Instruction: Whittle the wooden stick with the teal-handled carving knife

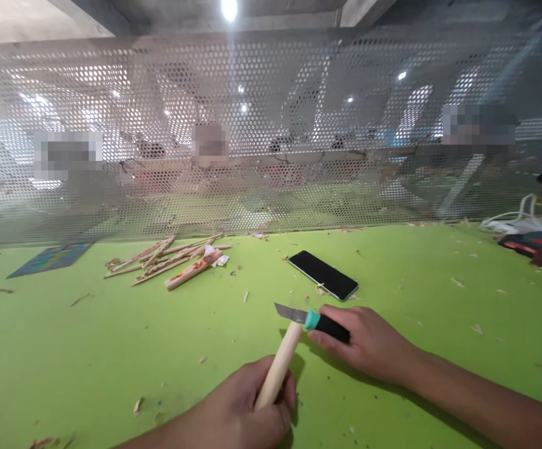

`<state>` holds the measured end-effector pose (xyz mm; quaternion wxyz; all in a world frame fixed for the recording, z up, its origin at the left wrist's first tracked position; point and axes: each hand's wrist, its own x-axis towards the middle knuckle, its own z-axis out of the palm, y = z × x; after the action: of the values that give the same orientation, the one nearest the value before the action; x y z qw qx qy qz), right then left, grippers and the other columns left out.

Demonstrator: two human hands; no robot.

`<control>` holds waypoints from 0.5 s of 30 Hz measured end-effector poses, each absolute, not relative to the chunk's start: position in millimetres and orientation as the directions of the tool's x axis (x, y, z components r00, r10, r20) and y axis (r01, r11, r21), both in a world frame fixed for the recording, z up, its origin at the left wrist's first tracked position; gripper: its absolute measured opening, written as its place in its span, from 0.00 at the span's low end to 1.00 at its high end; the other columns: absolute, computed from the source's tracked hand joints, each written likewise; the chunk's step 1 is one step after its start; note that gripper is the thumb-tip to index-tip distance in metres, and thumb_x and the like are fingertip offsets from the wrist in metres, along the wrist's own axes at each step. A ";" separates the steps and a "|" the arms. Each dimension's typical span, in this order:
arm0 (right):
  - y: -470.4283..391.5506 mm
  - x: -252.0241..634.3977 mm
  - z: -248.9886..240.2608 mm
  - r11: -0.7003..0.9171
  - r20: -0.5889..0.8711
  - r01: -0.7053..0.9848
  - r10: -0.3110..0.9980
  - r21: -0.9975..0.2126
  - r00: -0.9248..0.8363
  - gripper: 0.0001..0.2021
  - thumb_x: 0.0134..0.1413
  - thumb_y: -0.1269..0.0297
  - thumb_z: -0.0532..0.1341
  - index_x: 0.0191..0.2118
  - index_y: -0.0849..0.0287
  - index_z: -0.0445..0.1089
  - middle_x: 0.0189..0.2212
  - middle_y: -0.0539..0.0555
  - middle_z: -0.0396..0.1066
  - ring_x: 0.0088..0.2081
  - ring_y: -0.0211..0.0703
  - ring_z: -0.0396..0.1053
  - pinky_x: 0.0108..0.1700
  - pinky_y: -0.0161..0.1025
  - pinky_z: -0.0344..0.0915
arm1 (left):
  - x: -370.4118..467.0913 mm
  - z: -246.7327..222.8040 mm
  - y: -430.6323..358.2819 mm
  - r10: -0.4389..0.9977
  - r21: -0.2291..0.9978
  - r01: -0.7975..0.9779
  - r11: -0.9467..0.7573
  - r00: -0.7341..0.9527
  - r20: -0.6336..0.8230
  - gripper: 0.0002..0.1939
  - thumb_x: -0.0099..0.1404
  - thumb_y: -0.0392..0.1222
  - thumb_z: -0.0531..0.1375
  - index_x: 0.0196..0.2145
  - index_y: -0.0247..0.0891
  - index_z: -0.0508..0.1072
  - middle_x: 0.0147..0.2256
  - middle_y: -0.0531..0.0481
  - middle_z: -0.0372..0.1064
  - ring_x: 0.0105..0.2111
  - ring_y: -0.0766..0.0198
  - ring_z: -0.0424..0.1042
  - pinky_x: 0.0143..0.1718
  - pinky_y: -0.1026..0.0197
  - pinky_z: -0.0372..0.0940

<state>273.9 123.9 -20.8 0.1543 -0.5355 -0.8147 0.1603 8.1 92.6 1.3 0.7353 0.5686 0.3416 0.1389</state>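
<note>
My left hand (264, 405) is closed around a pale wooden stick (280, 362), whose upper end tilts away from me to the right. In my right hand (362, 340) is a carving knife (315, 321) with a black and teal handle, its short angled blade pointing left. The blade lies at the stick's far end; whether it touches the wood I cannot tell. A black smartphone (324, 274) rests on the green table (111, 349) just beyond the knife.
Split wooden sticks (158, 259) and a stained wood piece (193, 269) with white paper lie at the back left, near a patterned card (50, 259). A perforated metal screen (271, 137) borders the table's back. Dark red-and-black gear (532, 243) and a white cable (514, 221) sit far right. Shavings are scattered around.
</note>
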 end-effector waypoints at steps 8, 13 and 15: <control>122.2 271.6 -16.8 0.382 0.074 0.822 0.919 -0.423 -0.388 0.26 0.69 0.39 0.50 0.35 0.57 0.70 0.24 0.51 0.71 0.25 0.44 0.67 0.27 0.37 0.53 | 9.7 3.0 93.0 0.608 0.935 0.201 0.293 0.715 -0.344 0.08 0.62 0.40 0.59 0.37 0.39 0.63 0.24 0.60 0.54 0.21 0.73 0.53 0.20 0.68 0.50; 122.2 272.5 -18.4 0.386 0.083 0.823 0.918 -0.416 -0.388 0.26 0.69 0.39 0.50 0.34 0.57 0.69 0.23 0.50 0.70 0.25 0.43 0.67 0.27 0.37 0.53 | 9.5 2.1 93.1 0.591 0.937 0.197 0.287 0.734 -0.336 0.07 0.62 0.40 0.59 0.36 0.39 0.63 0.23 0.60 0.55 0.21 0.72 0.54 0.21 0.67 0.51; 121.8 272.8 -18.4 0.383 0.081 0.826 0.919 -0.414 -0.386 0.26 0.69 0.39 0.50 0.34 0.57 0.69 0.24 0.51 0.70 0.25 0.44 0.67 0.28 0.38 0.53 | 9.1 3.4 92.9 0.588 0.935 0.202 0.292 0.733 -0.342 0.07 0.63 0.41 0.59 0.35 0.40 0.62 0.23 0.60 0.54 0.20 0.72 0.53 0.20 0.67 0.51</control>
<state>272.8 121.8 -18.4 0.1505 -0.5332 -0.8179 0.1549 9.1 92.9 3.4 0.7282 0.5799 0.3403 0.1325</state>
